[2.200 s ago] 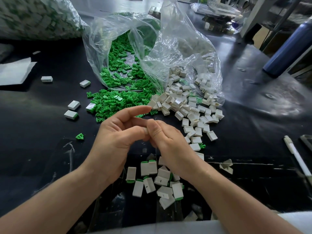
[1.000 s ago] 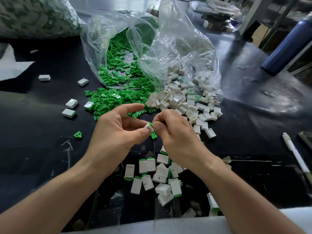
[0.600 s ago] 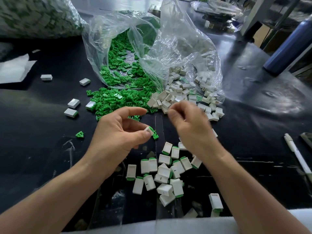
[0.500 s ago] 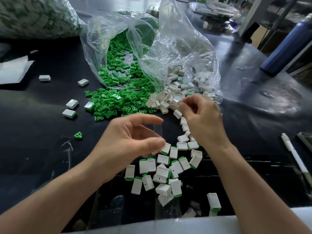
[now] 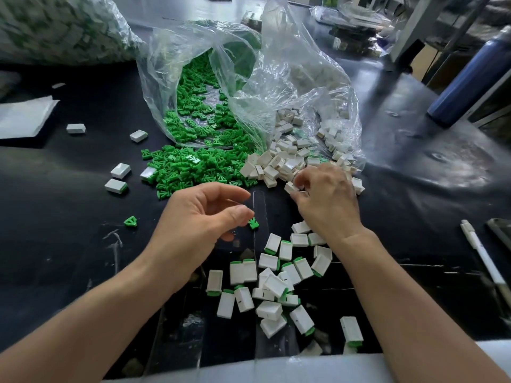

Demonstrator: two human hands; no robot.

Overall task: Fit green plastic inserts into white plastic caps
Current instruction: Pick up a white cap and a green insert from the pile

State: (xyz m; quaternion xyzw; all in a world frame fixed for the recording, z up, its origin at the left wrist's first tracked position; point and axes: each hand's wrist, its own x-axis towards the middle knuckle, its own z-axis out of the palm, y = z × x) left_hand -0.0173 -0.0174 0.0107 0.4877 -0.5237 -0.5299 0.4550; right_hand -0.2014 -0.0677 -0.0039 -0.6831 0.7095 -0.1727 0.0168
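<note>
A black table [image 5: 69, 205] fills the view. On it lie two clear plastic bags with their mouths toward the person. The left bag [image 5: 171, 67] holds green inserts [image 5: 193, 167], which spill out in a flat heap. The right bag [image 5: 304, 70] holds white caps [image 5: 282, 158], which spill beside them so that the two heaps touch. A larger bag [image 5: 55, 26] of mixed green and white parts sits at the far left, and a blue bottle [image 5: 470, 76] stands at the far right. Near the table's front edge lies a scatter of fitted caps [image 5: 265, 280]. They are oblong blocks lying flat, most with the long axis running toward and away from the person, the green end near on some and far on others. The right hand [image 5: 326, 200] reaches over the near edge of the white heap, its fingertips pinching one white cap [image 5: 291, 187] whose direction is too small to read. The left hand [image 5: 193, 225] hovers with loosely curved fingers and nothing between thumb and forefinger. A single green insert [image 5: 253, 223] lies just beside its thumb tip.
</note>
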